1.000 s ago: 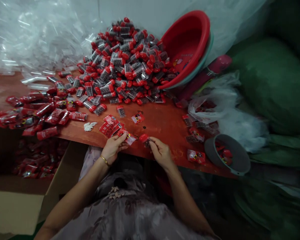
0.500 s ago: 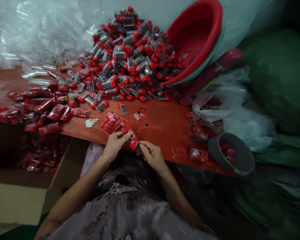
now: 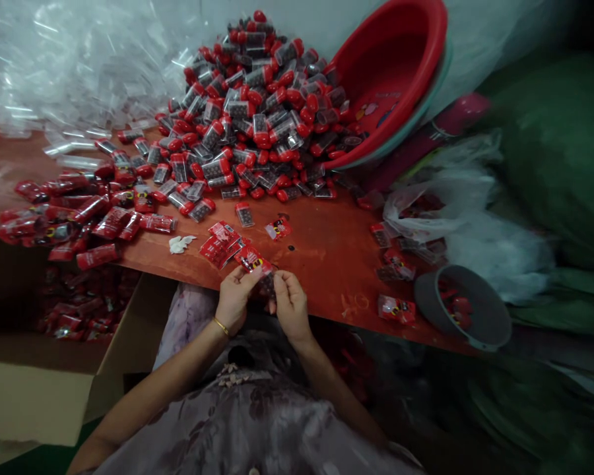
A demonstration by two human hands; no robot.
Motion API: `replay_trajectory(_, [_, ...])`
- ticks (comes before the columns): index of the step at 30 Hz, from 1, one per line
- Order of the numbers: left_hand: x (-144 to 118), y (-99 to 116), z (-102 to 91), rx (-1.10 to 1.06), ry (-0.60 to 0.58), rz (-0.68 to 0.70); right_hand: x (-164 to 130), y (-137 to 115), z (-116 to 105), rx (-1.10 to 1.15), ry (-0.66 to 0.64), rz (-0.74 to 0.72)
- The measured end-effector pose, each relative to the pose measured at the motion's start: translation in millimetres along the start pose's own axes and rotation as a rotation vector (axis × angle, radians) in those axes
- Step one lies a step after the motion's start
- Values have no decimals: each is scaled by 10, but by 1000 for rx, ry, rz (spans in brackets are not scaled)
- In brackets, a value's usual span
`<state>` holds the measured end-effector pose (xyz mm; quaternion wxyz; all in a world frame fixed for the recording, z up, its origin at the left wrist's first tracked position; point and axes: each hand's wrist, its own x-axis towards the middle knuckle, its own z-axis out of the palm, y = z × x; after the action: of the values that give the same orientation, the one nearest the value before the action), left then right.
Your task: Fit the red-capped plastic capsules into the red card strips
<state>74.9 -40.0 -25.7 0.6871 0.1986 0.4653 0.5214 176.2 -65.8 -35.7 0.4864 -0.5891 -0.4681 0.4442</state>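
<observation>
I see the left hand and right hand pinched together on a small red packet at the near table edge. At twelve o'clock rises a heap of red-capped vials; a red basin tilts at one o'clock.

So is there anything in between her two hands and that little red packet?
No. Both the left hand and the right hand already pinch the red packet at the table edge, so nothing visible sits between them.
</observation>
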Motion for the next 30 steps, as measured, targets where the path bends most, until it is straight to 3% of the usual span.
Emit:
replay_trajectory(5, [29,74,6,37,-73,-33,58,-25,-23,-13,-25,-35])
replay_trajectory(9, [38,137,34,54,-54,-3,100,-61,-7,6,-102,-44])
replay_trajectory(13, [49,171,19,103,-62,-28,123,-76,54,110,-136,30])
replay_trajectory(16, [68,232,-14,90,-65,-29,112,-77,63,215,-242,102])
replay_trajectory(19, [66,266,-39,36,-86,-11,92,-72,47,228,-292,81])
replay_trajectory(25, [15,234,-148,-25,-152,-134,208,6,197,59,-252,5])
replay_trajectory(27, [49,326,-254,-39,-135,-213,341,13,279,-99,-242,-86])
replay_trajectory(30, [190,634,-483,-63,-18,-278,671,-41,371,-446,-176,-328])
